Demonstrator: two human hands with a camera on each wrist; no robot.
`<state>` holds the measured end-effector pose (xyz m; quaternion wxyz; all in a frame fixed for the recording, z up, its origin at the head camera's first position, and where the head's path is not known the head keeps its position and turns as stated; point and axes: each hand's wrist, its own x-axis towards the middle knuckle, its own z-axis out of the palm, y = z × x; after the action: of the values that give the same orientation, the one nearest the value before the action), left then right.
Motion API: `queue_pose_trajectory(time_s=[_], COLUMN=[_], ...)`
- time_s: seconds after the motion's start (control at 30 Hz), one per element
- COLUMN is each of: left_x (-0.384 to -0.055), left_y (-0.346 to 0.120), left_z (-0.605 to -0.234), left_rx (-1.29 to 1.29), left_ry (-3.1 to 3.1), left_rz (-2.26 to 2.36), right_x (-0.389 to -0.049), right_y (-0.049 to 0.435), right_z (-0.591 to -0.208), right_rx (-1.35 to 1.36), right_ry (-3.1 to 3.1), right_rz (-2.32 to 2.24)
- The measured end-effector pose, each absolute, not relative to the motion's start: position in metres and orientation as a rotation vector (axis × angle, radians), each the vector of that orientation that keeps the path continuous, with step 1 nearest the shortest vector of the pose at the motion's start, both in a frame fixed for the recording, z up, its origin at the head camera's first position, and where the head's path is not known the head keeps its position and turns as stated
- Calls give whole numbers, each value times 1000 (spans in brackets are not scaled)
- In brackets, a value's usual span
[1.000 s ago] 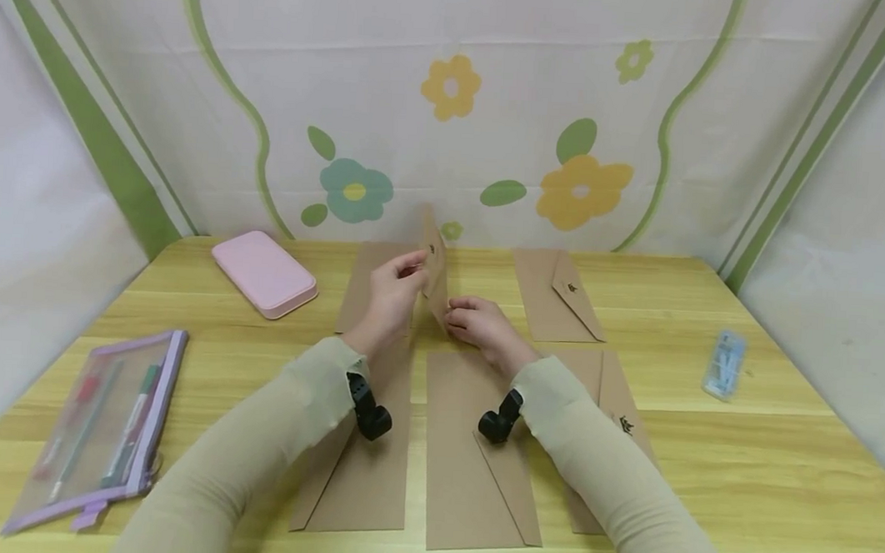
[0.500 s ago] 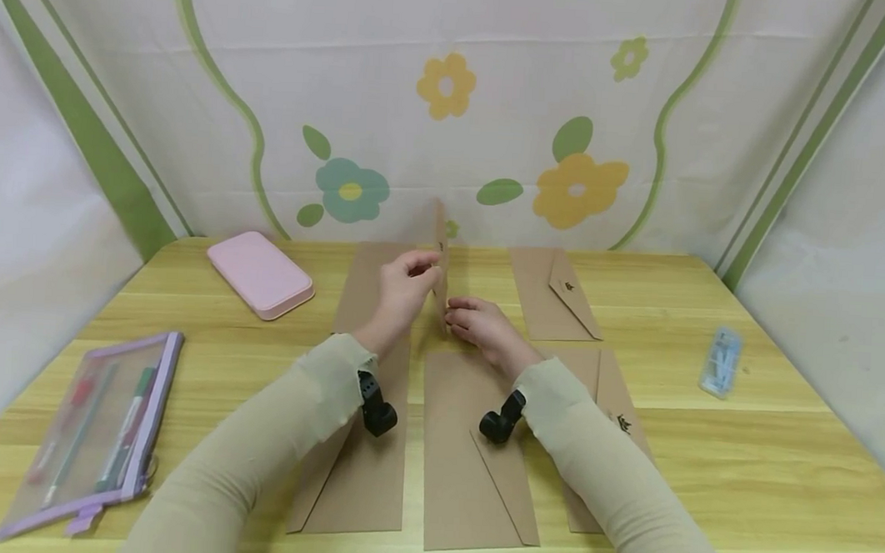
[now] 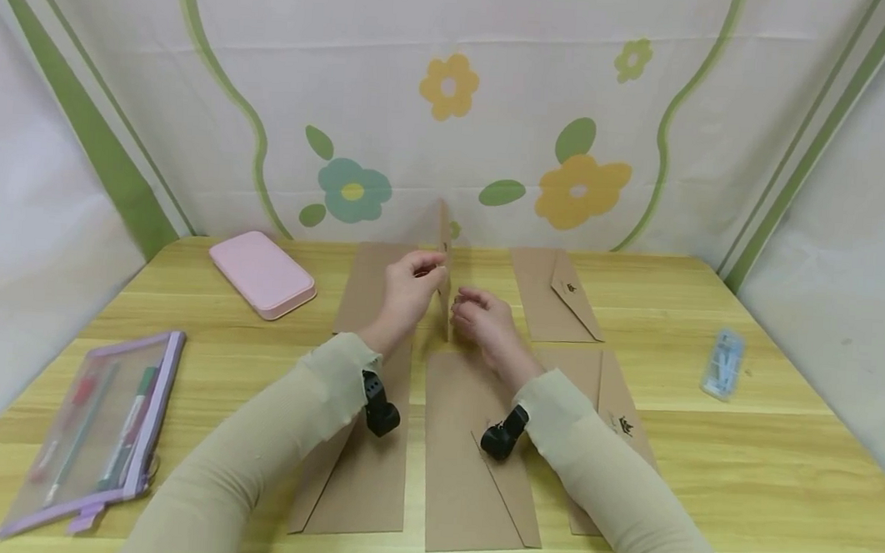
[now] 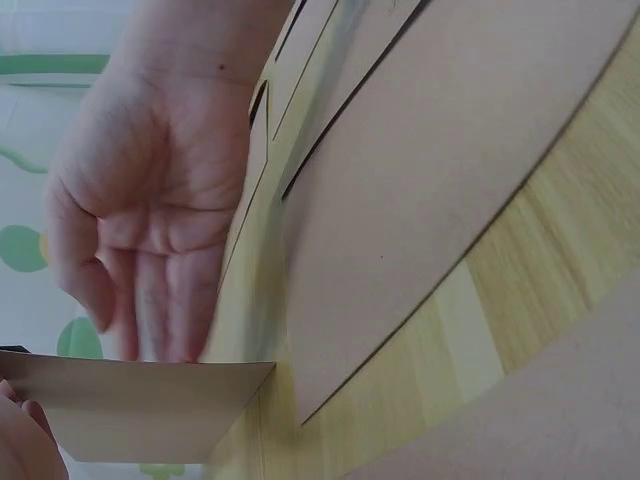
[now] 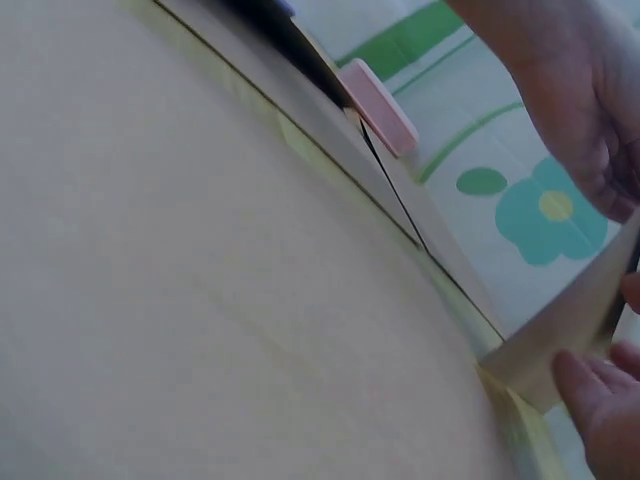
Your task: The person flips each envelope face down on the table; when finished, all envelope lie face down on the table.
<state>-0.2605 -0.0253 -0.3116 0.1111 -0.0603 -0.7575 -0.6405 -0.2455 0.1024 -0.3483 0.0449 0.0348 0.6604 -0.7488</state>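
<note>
A brown paper envelope (image 3: pixel 445 226) stands on edge near the back of the table, seen almost side-on. My left hand (image 3: pixel 406 293) pinches it from the left, thumb against the near face. Beside its lower right part is my right hand (image 3: pixel 489 325); in the left wrist view that palm (image 4: pixel 165 190) faces the camera, thumb apart and fingers extended toward the envelope (image 4: pixel 150 412). More envelopes lie flat: one at back left (image 3: pixel 367 289), one at back right (image 3: pixel 539 302), and several nearer, including a front-left envelope (image 3: pixel 371 490), a front-middle envelope (image 3: pixel 451 469) and a right-hand envelope (image 3: pixel 619 403).
A pink case (image 3: pixel 262 274) lies at the back left. In front of it is a see-through purple-edged pouch (image 3: pixel 92 425) with pens inside. A small clear-blue box (image 3: pixel 723 364) sits on the right. Flower-patterned cloth (image 3: pixel 449 160) hangs behind the table.
The envelope has turned from slightly slanted to nearly edge-on, and my left hand has shifted a little right with it. My right hand's fingers have eased off its lower edge.
</note>
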Motion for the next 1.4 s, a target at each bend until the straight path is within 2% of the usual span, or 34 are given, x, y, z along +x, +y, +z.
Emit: queue_pose_trajectory(time_s=[0.33, 0.6, 0.9, 1.17, 1.4], left_x=[-260, -257, -252, -251, -251], left_y=[-27, -27, -20, -19, -17], left_z=[-311, -320, -315, -315, -313], left_rx=[-173, -34, -41, 6, -63], left_ry=[-2255, -2151, -2101, -2103, -2060], left_rz=[-1912, -2158, -2202, -2222, -2301], right_x=[-230, -228, -231, -228, -225], right_y=[88, 75, 79, 80, 82], right_z=[-338, -344, -345, -348, -346], right_rx=[-105, -96, 19, -13, -98], right_ry=[2083, 2279, 2419, 2568, 2815], right_rz=[-2512, -2372, -2264, -2176, -2138])
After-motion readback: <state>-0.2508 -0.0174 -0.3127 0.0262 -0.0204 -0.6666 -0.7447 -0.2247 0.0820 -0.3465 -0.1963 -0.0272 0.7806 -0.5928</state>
